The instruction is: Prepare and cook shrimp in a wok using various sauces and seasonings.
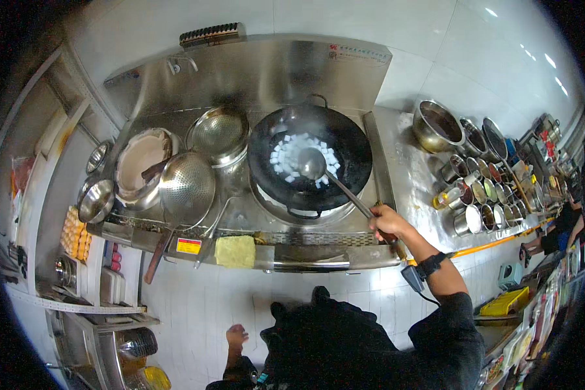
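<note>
My right hand (389, 223) is closed round the handle of a metal ladle (312, 163), whose bowl sits among white cubes of food (285, 151) in a black wok (268, 183) on the stove. Vapour hazes the wok's far part. Low beside my body, my left hand (237, 335) hangs away from the stove; it is small and blurred, and its fingers look loosely curled. A yellow folded cloth (235, 252) lies on the stove's front edge. Left of the wok are a perforated strainer (188, 187) with a wooden handle and a second strainer (220, 131).
A pot with a pale crusted rim (170, 141) stands at the stove's left. On the right counter are a steel pot (431, 141), several seasoning containers (468, 220) and a bottle (447, 197). Eggs (75, 234) sit on the left shelf. Another person (563, 224) is at far right.
</note>
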The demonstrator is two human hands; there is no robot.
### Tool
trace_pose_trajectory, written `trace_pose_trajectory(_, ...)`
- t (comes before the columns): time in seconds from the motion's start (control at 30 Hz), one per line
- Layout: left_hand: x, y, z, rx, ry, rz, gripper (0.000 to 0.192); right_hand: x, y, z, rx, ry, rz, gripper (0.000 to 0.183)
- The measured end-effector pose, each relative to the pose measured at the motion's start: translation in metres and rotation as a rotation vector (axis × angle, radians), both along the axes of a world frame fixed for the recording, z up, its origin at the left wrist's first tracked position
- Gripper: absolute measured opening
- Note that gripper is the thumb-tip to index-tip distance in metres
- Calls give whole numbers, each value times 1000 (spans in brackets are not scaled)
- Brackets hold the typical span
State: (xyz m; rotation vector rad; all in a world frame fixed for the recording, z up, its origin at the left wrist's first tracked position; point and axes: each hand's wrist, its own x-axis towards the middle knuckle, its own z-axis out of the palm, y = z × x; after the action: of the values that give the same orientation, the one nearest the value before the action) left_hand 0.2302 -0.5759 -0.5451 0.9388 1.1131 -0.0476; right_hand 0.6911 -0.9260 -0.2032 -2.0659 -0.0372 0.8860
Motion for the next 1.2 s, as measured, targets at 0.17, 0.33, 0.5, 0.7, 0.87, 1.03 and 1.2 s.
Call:
trace_pose_trajectory(0.17,-83,-6,-51,162,43,-115,21,-19,33,-10,231,191,-204,24)
trace_pose_trajectory(0.33,-87,-9,-22,-183,40,208,16,-24,22,2,969,904,-428,22)
trace_pose_trajectory(0.5,-42,-17,17,-89,235,217,15,-46,25,27,968,843,-426,17)
trace_pose_trajectory(0.7,-12,-12,37,173,100,149,23,-18,36,29,197,-82,-87,23)
trace_pose_trajectory(0.87,-19,1,29,-191,21,297,14,32,45,-7,-414,-923,232,31)
trace_pose_trajectory(1.03,-57,-10,-16,106,123,38,40,44,63,-19,-522,-856,275,40)
trace_pose_trajectory(1.2,-69,-42,-1,152,277,117,39,41,48,-11,-487,-869,478,44)
